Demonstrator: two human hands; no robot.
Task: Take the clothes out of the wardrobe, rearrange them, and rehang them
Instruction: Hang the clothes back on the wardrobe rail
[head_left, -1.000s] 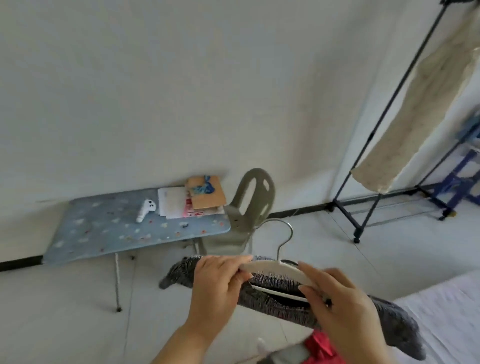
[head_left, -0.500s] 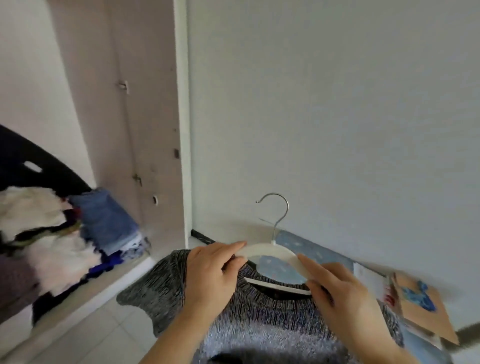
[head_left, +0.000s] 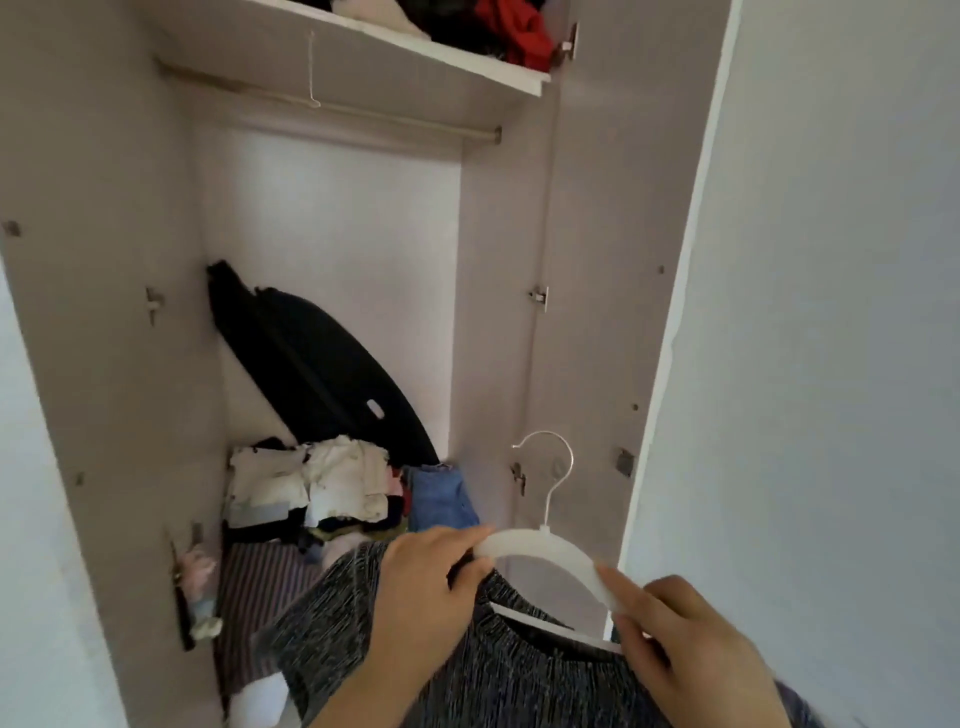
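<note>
Now the view has swung round to face the open wardrobe (head_left: 104, 312), its rail (head_left: 332, 106) up at 11 o'clock. Low at 6 o'clock the left grip (head_left: 421, 587) pinches one end of the white hanger (head_left: 545, 545), the grey sweater (head_left: 493, 675) draped on it, while the right grip (head_left: 691, 654) pinches the other end at 5 o'clock. Rehanging looks next.

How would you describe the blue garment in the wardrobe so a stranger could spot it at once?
Start at the open wardrobe and look down to the heap of clothes at its bottom. At the heap's right end, under the leaning black panel, lies the folded blue garment. It is denim-blue; its neighbours are mostly white or dark.
</note>
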